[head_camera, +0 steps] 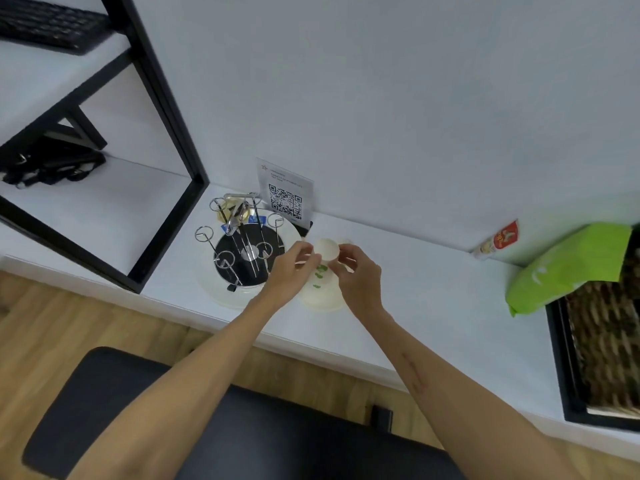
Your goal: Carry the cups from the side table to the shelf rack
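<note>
Left hand: fingers curled, pinching the left side of a small white cup. Right hand: fingers curled round the right side of the same cup, thumb and forefinger at its rim. Cup held between both hands, tilted so the pale round face points toward the camera; whether mouth or base, cannot tell. Held just above a larger white cup with green leaf marks, upside down on the white side table, partly hidden behind both hands.

Just left of the hands: metal cup rack with looped wire prongs on a black disc, standing in a round white tray. Behind the rack, against the wall: upright card with QR code. Further left: black-framed shelf rack with white boards; black bag on the lower board, black keyboard on the upper.

Right along the table: small red and white packet leaning on the wall, green bag, dark woven basket at the frame edge.

Near bottom: black padded seat over wood floor.
</note>
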